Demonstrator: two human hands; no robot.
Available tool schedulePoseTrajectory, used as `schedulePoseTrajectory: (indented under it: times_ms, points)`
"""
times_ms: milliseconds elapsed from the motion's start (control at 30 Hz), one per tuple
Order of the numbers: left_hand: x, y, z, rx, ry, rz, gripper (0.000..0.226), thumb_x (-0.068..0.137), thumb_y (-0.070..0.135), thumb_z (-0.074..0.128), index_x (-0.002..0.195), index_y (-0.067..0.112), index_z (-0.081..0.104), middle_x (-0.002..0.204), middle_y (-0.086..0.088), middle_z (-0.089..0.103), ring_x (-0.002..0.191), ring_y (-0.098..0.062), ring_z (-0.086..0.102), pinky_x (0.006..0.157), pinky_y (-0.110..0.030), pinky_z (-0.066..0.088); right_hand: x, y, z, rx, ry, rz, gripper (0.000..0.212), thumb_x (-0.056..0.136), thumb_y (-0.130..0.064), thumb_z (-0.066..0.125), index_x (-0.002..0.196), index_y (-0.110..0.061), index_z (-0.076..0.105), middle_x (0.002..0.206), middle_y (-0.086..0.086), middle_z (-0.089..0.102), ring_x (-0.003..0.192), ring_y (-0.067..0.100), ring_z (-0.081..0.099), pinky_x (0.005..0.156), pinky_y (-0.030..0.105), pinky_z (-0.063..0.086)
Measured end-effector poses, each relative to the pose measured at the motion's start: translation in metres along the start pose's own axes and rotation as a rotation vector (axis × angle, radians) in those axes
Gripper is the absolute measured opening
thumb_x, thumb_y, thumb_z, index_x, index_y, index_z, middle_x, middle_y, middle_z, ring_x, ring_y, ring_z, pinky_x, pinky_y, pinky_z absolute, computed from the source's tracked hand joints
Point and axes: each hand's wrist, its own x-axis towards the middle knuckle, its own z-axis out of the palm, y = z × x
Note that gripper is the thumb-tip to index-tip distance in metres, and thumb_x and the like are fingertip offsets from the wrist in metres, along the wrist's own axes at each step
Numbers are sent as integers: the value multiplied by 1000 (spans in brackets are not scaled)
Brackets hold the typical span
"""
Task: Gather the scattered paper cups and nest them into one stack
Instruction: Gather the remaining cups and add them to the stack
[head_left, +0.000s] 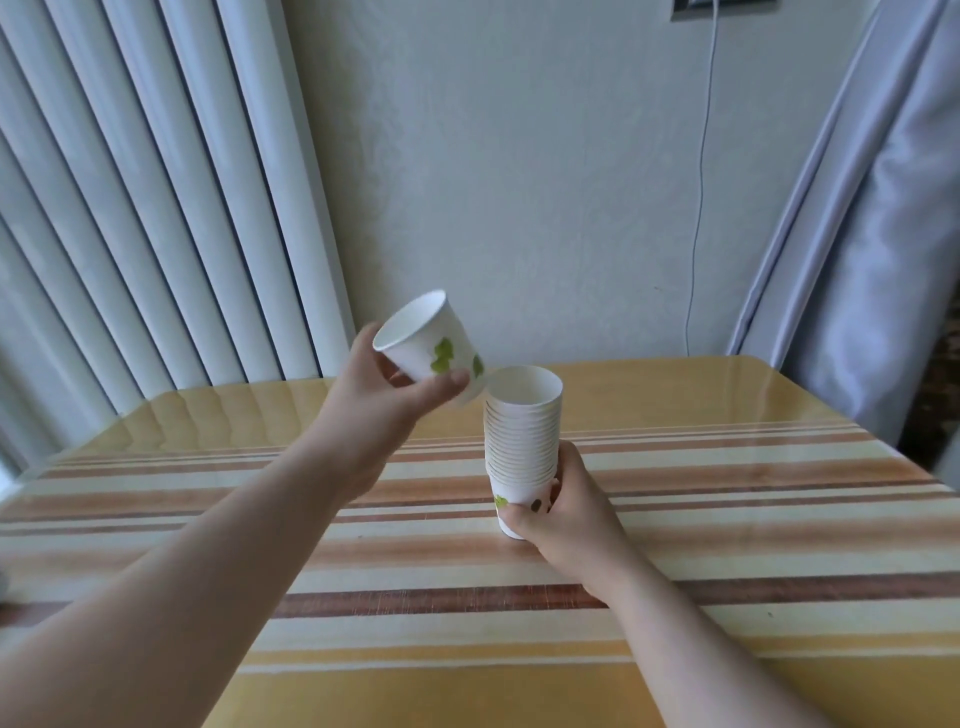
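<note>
Far left: white vertical blinds (130, 208), clear of the work. Left hand (395, 387) raised above the glossy yellow table with brown and cream stripes (727, 493), fingers and thumb closed round a single white paper cup with green leaf print (431, 351). Cup is tilted, mouth facing up-left, base pointing down-right toward the stack and just beside its top rim; touching or not, cannot tell.

Centre: tall nested stack of white paper cups (522, 436), upright, base on the table. Right hand (558, 512) wrapped round the bottom cups, holding the stack steady.

Progress, judged: nearly finished. Many cups already nested, no loose cups visible elsewhere on the table; a grey object at the far left frame edge is too cut off to identify. Left to do: level the held cup and drop it into the top of the stack.

Room: open tabletop all round the stack, table edges well apart from it. Pale wall (519, 182) behind, thin cable (701, 182) hanging on it, grey-lilac curtain (857, 234) far right, none near the hands.
</note>
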Motion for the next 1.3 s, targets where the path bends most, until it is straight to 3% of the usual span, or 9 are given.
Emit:
schedulePoseTrajectory:
  times_ms: [133, 400, 533, 700, 833, 967, 1067, 1167, 1300]
  points:
    - [3, 14, 28, -44, -16, 137, 100, 65, 34, 100, 147, 44, 43, 116, 9, 79, 115, -15, 75, 92, -30, 62, -1, -1, 0, -7, 6, -17, 62, 70, -49, 82, 111, -74, 43, 115, -43, 62, 98, -13, 65, 69, 21, 53]
    - [-1, -12, 34, 249, -93, 86, 90, 65, 47, 100, 136, 65, 48, 123, 6, 73, 117, -15, 71, 106, -48, 57, 2, 4, 1, -11, -9, -24, 65, 72, -52, 83, 123, -65, 46, 113, -39, 64, 98, -11, 66, 75, 29, 57]
    - [0, -25, 9, 371, -171, 103, 109, 61, 71, 93, 150, 69, 30, 135, 20, 70, 132, 1, 60, 109, -29, 48, 2, 6, 0, -22, -2, -27, 62, 72, -54, 83, 121, -63, 46, 114, -41, 63, 98, -12, 64, 75, 30, 57]
    - [19, -79, -29, 431, 210, -195, 24, 88, 53, 72, 110, 45, 73, 117, 16, 74, 104, -6, 70, 81, -27, 54, 5, 11, 2, -19, 10, -19, 55, 69, -45, 82, 112, -59, 52, 100, -25, 73, 80, 0, 68, 67, 32, 60]
    - [55, -116, -62, 683, 374, -340, 48, 95, 22, 64, 142, 33, 59, 139, -2, 57, 90, -24, 70, 71, -37, 58, 6, 16, 3, -20, 14, -24, 59, 70, -42, 83, 116, -61, 52, 99, -22, 74, 75, 5, 69, 64, 31, 61]
    - [97, -131, -77, 231, 559, -534, 76, 100, 30, 63, 164, 35, 22, 113, -13, 72, 81, -30, 82, 69, -43, 67, 9, 19, 5, -28, 22, -30, 63, 70, -43, 84, 120, -63, 51, 102, -21, 74, 77, 7, 69, 66, 34, 62]
    - [112, -137, -73, -86, 543, -670, 49, 106, 32, 62, 149, 25, 40, 113, -20, 69, 77, -33, 82, 58, -38, 67, 10, 21, 6, -33, 28, -22, 63, 69, -43, 85, 120, -60, 53, 103, -20, 73, 75, 7, 67, 66, 33, 60]
    - [111, -152, -69, -83, 525, -657, 29, 107, 28, 65, 127, 9, 57, 111, -17, 69, 81, -32, 81, 50, -32, 64, 8, 22, 6, -43, 37, -29, 61, 69, -45, 83, 120, -57, 53, 101, -21, 72, 71, 4, 66, 63, 30, 58]
    - [98, -149, -52, -47, 481, -481, 21, 108, 33, 64, 115, 13, 68, 112, -11, 65, 78, -25, 84, 69, -35, 68, 8, 21, 6, -47, 35, -40, 61, 69, -46, 83, 121, -56, 52, 102, -22, 73, 71, 4, 65, 64, 33, 58]
